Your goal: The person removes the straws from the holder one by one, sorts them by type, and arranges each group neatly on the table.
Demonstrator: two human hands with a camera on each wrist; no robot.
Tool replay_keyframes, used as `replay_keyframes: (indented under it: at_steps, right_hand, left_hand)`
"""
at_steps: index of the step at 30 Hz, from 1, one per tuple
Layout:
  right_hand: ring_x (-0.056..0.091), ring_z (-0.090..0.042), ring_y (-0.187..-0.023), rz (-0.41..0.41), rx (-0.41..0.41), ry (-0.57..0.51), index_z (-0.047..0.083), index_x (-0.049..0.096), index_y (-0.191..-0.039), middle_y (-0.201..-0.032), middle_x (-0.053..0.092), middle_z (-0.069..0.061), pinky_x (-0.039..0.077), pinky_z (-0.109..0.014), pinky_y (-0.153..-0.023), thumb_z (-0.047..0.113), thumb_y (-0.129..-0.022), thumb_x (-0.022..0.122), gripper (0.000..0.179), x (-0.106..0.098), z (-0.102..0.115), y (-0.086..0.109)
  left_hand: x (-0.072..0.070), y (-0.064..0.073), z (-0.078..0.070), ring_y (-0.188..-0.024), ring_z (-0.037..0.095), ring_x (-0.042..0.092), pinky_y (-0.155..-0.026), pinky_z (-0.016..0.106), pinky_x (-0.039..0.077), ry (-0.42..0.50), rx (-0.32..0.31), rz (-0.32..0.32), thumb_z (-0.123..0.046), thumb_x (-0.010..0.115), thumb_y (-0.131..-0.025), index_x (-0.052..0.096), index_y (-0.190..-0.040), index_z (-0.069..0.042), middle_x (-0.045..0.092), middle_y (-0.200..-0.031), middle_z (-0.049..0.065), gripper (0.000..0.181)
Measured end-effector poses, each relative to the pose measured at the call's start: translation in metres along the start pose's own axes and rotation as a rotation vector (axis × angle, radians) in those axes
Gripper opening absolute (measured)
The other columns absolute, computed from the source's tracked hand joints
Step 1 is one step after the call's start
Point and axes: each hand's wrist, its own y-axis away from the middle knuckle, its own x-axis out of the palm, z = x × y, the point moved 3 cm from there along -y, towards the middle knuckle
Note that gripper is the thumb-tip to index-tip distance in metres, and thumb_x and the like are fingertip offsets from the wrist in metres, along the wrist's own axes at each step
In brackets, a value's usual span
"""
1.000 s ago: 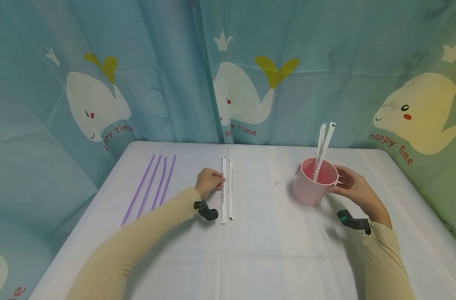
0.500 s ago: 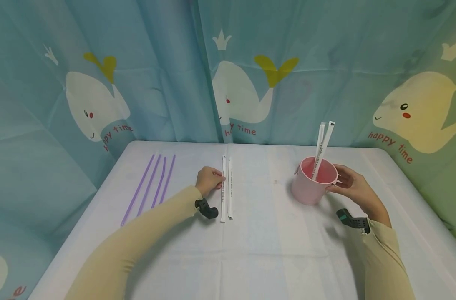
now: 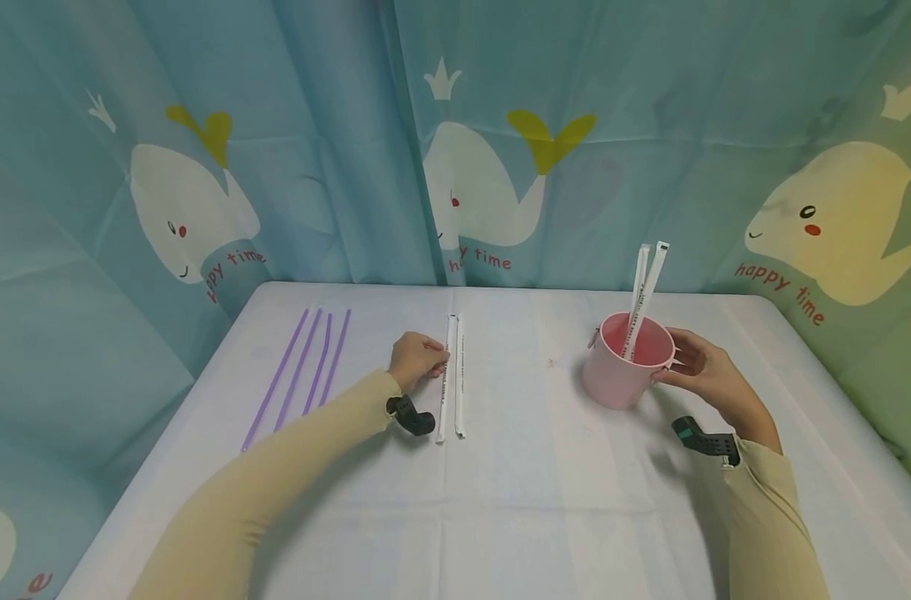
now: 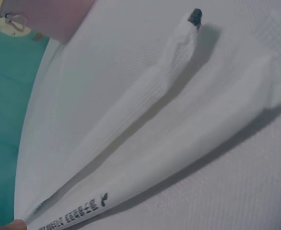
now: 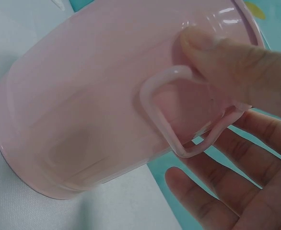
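My left hand (image 3: 416,360) pinches a white paper-wrapped straw (image 3: 442,412) near its upper middle, on the table. Close beside it on the right lies a second wrapped straw (image 3: 460,392). In the left wrist view, dark print runs along the held straw (image 4: 179,165), and just a fingertip (image 4: 18,224) shows at the lower left corner. My right hand (image 3: 710,379) holds a pink bucket (image 3: 614,383) by its right side. The right wrist view has the thumb (image 5: 227,57) against the bucket wall above a small side handle (image 5: 155,108). Two wrapped straws (image 3: 645,304) lean upright inside the bucket.
Several purple straws (image 3: 278,379) lie side by side on the left of the white table (image 3: 523,492), partly behind my left forearm. A blue curtain (image 3: 335,200) with printed whales hangs along the table's back edge.
The straw in my left hand has tilted slightly, its far end moving right toward the second straw and its near end left. My right hand and the bucket stay where they were.
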Motion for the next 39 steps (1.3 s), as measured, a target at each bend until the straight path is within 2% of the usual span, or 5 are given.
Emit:
replay_keyframes:
  at_steps: [8,12,26,33,39]
  right_hand:
    - [0.053,0.016,-0.102,0.0,-0.012,-0.012,-0.007,0.038,-0.134,-0.117,0.05,0.022,0.046,-0.003,-0.082,0.005,-0.08,0.073,0.066,-0.001,0.0,0.0]
    - [0.054,0.015,-0.102,0.002,-0.021,-0.025,-0.007,0.039,-0.133,-0.116,0.051,0.023,0.046,-0.004,-0.082,0.003,-0.079,0.073,0.065,-0.001,0.0,0.0]
    - [0.054,0.015,-0.102,0.001,-0.022,-0.008,-0.006,0.039,-0.133,-0.118,0.052,0.02,0.046,-0.003,-0.081,0.004,-0.08,0.073,0.064,-0.001,0.0,0.0]
    - [0.053,0.016,-0.101,-0.003,-0.007,0.007,-0.005,0.039,-0.134,-0.117,0.051,0.019,0.046,-0.003,-0.081,0.007,-0.08,0.073,0.065,-0.001,-0.001,0.001]
    - [0.053,0.015,-0.101,0.002,-0.001,0.009,-0.006,0.039,-0.134,-0.12,0.052,0.014,0.046,-0.003,-0.081,0.007,-0.08,0.073,0.066,0.0,-0.001,0.001]
  left_hand:
    - [-0.011,0.006,-0.009,-0.063,0.011,0.063,-0.058,0.021,0.055,-0.039,0.045,-0.025,-0.013,0.067,-0.085,0.069,-0.102,0.0,0.071,-0.086,0.013,0.022]
    - [-0.017,0.009,-0.016,-0.074,0.017,0.068,-0.064,0.024,0.054,-0.089,0.118,-0.02,-0.016,0.064,-0.086,0.07,-0.106,-0.004,0.072,-0.096,0.014,0.024]
    - [-0.03,0.013,-0.057,-0.096,0.026,0.066,-0.086,0.036,0.054,-0.146,0.624,0.059,-0.015,0.063,-0.09,0.067,-0.113,-0.003,0.07,-0.109,0.014,0.027]
    - [-0.023,0.01,-0.089,-0.104,0.024,0.062,-0.09,0.034,0.053,-0.118,0.654,0.132,-0.02,0.061,-0.092,0.064,-0.118,-0.007,0.067,-0.114,0.011,0.029]
    - [0.0,0.012,-0.124,-0.102,0.022,0.064,-0.092,0.034,0.051,-0.116,0.697,0.167,-0.019,0.061,-0.092,0.064,-0.118,-0.007,0.067,-0.114,0.011,0.029]
